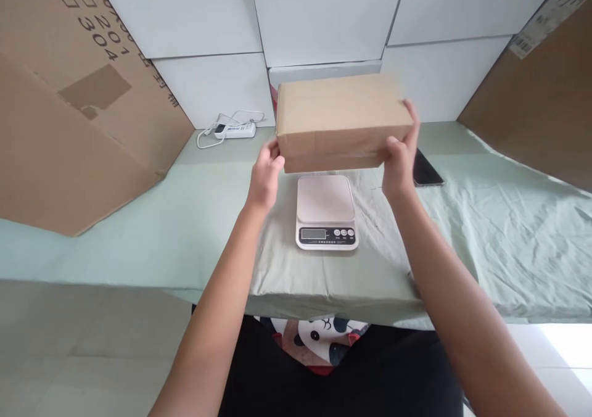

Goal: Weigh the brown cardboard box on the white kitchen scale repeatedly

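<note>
Left hand [264,179]: pressed against the left end of the cardboard box [340,121], fingers curled at the lower left corner, thumb side toward the camera. Clamped on the box from that end.

Right hand [400,155]: pressed against the right end of the same box, fingers reaching up over the upper right corner, palm flat on the end face. Clamped on the box from the opposite side.

Cardboard box: plain brown, closed, oblong, long axis running left to right. Held between both hands, clear of the table, roughly level with a slight tilt. Positioned above and just behind the kitchen scale [326,212]; no contact with the scale platform visible. Edges slightly blurred.

Kitchen scale: white, square platform bare, display and three round buttons on the front edge facing the camera. Display reading too small to tell. Set on the pale green cloth [194,219] covering the table, near the front edge, directly between the two forearms.

Dark phone [425,169]: flat on the cloth, just right of the right hand, partly hidden by it.

White power strip [235,129]: with coiled cable, at the back of the table against the wall, left of the box.

Large cardboard sheet [69,108]: leaning at the left, printed digits on its upper part. Second cardboard panel [541,96]: leaning at the right, label at its top corner.

White tiled wall [324,16]: behind the table. White box edge with a red part visible just behind the held box.
</note>
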Demonstrator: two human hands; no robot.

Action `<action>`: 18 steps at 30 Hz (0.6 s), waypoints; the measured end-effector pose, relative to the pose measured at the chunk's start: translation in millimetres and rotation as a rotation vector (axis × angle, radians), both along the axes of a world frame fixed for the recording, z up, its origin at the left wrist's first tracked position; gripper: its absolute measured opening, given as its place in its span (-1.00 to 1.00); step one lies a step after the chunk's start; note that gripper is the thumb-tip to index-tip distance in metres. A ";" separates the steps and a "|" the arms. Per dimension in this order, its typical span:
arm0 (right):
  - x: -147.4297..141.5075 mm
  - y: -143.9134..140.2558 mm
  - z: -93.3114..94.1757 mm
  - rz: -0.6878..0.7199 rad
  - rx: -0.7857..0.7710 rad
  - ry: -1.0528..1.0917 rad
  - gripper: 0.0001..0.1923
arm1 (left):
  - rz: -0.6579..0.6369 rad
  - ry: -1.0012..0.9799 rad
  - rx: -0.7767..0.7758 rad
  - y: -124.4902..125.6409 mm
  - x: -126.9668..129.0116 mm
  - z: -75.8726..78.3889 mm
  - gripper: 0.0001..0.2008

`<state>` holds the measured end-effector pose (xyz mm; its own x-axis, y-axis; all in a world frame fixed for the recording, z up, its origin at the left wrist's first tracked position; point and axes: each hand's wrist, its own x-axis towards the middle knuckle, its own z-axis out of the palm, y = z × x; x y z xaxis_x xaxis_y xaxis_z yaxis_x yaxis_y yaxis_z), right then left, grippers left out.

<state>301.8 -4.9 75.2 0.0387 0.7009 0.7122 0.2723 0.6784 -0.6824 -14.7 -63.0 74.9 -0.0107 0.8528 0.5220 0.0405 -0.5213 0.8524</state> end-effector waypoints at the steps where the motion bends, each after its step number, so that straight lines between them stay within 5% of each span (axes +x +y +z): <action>1: -4.0 14.3 -5.4 -0.004 -0.029 0.053 -0.04 | 0.017 -0.005 -0.043 15.6 1.3 -6.5 -0.31; 4: -14.3 40.0 -30.5 0.011 -0.118 0.146 -0.01 | 0.079 -0.067 -0.146 44.6 5.7 -30.4 -0.34; 9: -12.4 40.8 -63.8 0.009 -0.194 0.149 0.02 | 0.088 -0.054 -0.236 49.1 8.1 -52.7 -0.34; 18: -17.3 30.4 -60.4 -0.029 -0.249 0.189 -0.07 | 0.075 -0.042 -0.280 52.6 10.7 -58.4 -0.31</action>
<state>284.6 25.4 14.8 0.1767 0.8494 0.4972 0.1420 0.4779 -0.8669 -4.0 -10.4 16.5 -0.0956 0.9598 0.2638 0.0314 -0.2620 0.9646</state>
